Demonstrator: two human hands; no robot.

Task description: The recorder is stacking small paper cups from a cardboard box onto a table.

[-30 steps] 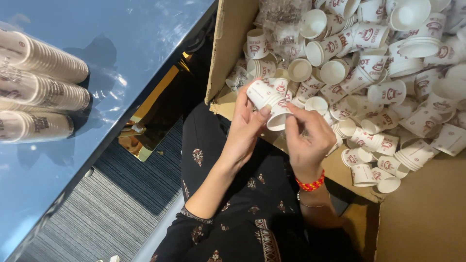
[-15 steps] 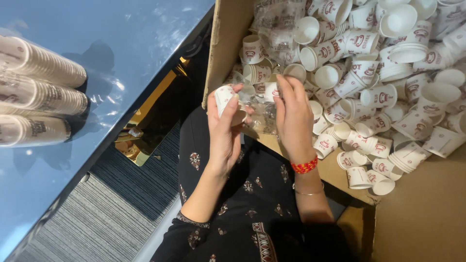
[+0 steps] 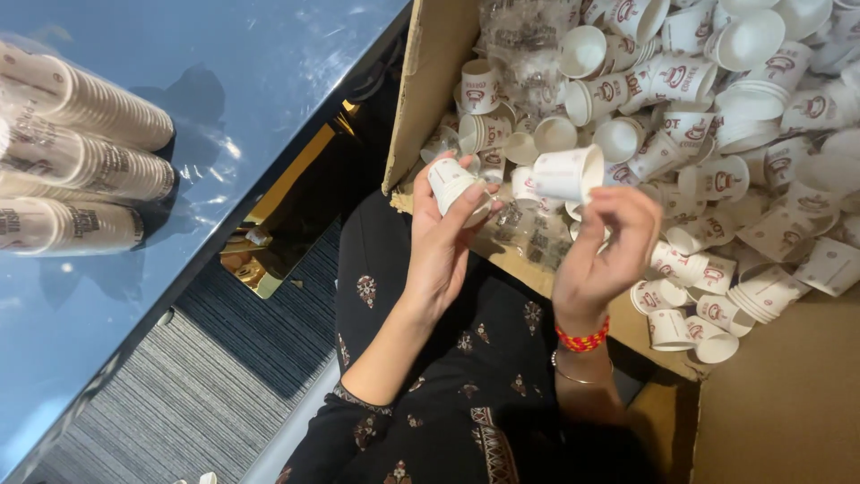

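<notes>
My left hand (image 3: 445, 242) grips a small stack of white paper cups (image 3: 455, 186) with a red print, held on its side above my lap. My right hand (image 3: 598, 242), with a red bead bracelet at the wrist, holds a single white paper cup (image 3: 568, 173) by its rim, a short gap to the right of the stack. Both hands hover at the near edge of a large cardboard box (image 3: 428, 81) filled with several loose cups of the same kind (image 3: 717, 134) and a crumpled clear plastic sleeve (image 3: 528, 40).
A glossy blue table (image 3: 224, 90) lies on the left with three long sleeves of stacked cups (image 3: 81, 161) lying on it. Below are a grey striped carpet (image 3: 197, 394), my dark patterned clothing (image 3: 466, 385), and a brown cardboard flap (image 3: 788, 403).
My hands have drawn apart: the left now holds the stack alone and the right has lifted a single cup clear of the pile. The view has shifted slightly.
</notes>
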